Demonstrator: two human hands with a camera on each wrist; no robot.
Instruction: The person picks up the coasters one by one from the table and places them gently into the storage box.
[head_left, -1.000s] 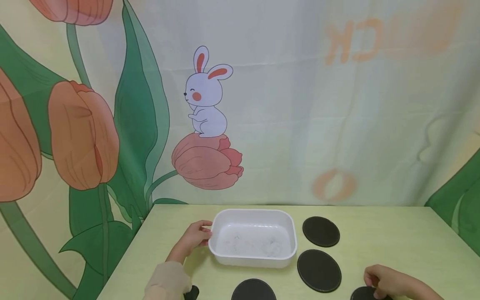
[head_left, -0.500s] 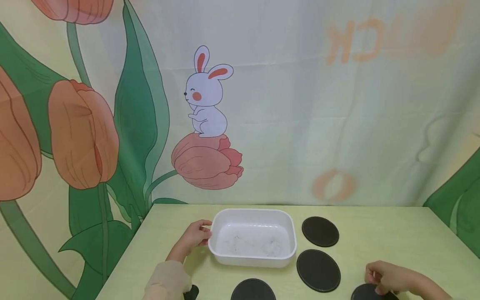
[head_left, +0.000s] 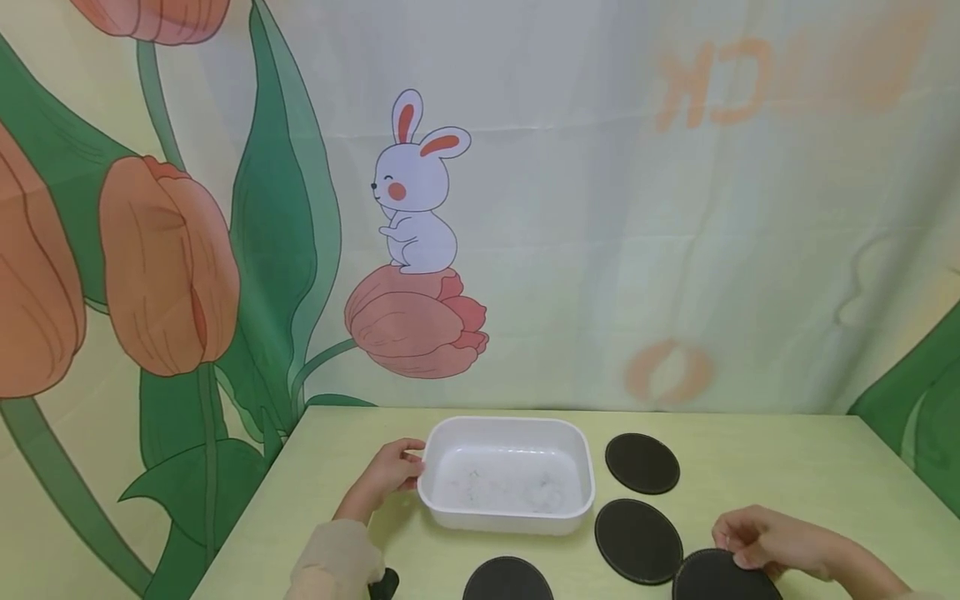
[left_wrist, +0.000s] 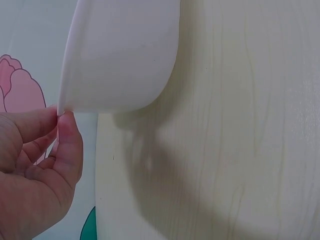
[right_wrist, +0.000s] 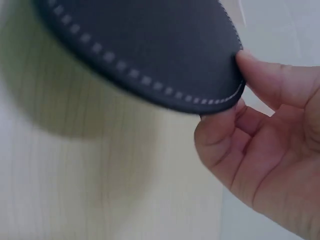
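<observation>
My left hand (head_left: 390,472) pinches the left rim of a white rectangular plastic basin (head_left: 506,523); in the left wrist view thumb and fingers meet at the rim of the basin (left_wrist: 120,55). My right hand (head_left: 783,543) pinches a round black coaster (head_left: 723,577) by its edge. The right wrist view shows the coaster (right_wrist: 160,45) with white stitching round its border, raised and tilted above the table. Thumb on top, fingers below, the right hand (right_wrist: 280,135) grips its rim. The coaster's near part is cut off in the head view.
Two black coasters lie right of the basin, a far coaster (head_left: 642,463) and a nearer coaster (head_left: 638,542). Another coaster (head_left: 507,581) lies in front of the basin, partly out of frame. The pale table (head_left: 795,467) ends at a printed curtain (head_left: 570,250).
My right hand has lifted the coaster it pinches and brought it a little to the left. My left hand stays on the basin's rim.
</observation>
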